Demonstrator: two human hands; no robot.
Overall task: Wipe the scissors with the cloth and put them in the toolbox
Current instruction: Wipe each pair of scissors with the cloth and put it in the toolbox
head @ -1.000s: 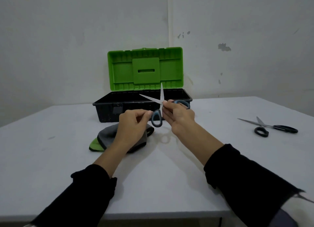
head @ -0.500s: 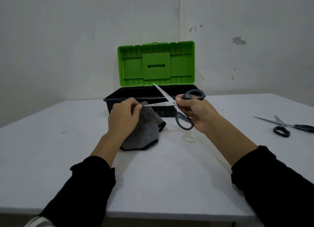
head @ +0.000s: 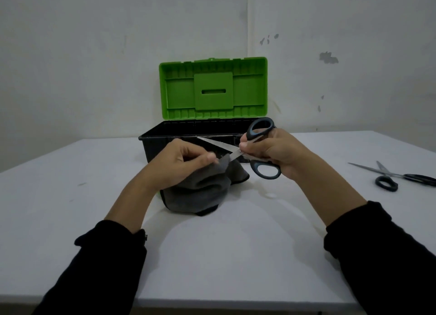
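Head view: the right hand [head: 278, 149] grips the opened scissors [head: 250, 149] by their dark handles above the table [head: 70, 196], near its far edge, steel blades pointing left. The left hand [head: 179, 163] pinches the soft grey cloth [head: 200, 192] around 1 blade. The open toolbox [head: 188, 130] sits just behind.

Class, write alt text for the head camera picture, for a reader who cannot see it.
A person's right hand holds open scissors while the left hand pinches a grey cloth around one blade, above a white table. Behind stands an open toolbox with a green lid; a second pair of scissors lies at right.
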